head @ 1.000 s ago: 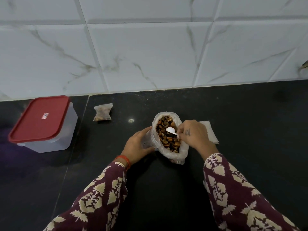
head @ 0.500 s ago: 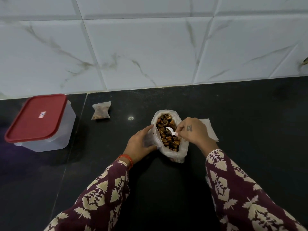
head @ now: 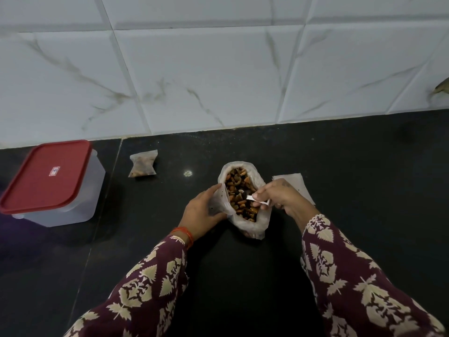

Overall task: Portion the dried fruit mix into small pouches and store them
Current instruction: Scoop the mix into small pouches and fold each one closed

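**Scooping from the open fruit bag**

Black stone tabletop (head: 340,166), white marble-veined wall tiles (head: 218,69) behind.

Large clear plastic bag of brown and orange dried fruit mix (head: 243,203) stands open at centre, mouth up, contents visible to the brim.

Left hand (head: 201,212): fingers curled around a small clear empty pouch (head: 220,203), holding it upright against the left side of the big bag. An orange thread band (head: 185,235) sits at that wrist.

Right hand (head: 281,199): fingertips pinch the handle of a small white plastic spoon (head: 257,200) over the bag mouth; the bowl end is down among the fruit and mostly hidden.

A flat stack of empty clear pouches (head: 300,183) lies on the tabletop just behind the right hand, partly covered by it.

1 filled small pouch (head: 143,164), twisted shut, lies well to the left of the bag, near the wall.

Far left: a translucent rectangular plastic box with a red lid (head: 48,176), lid on.

Both sleeves (head: 352,276) are maroon with a cream leaf print.
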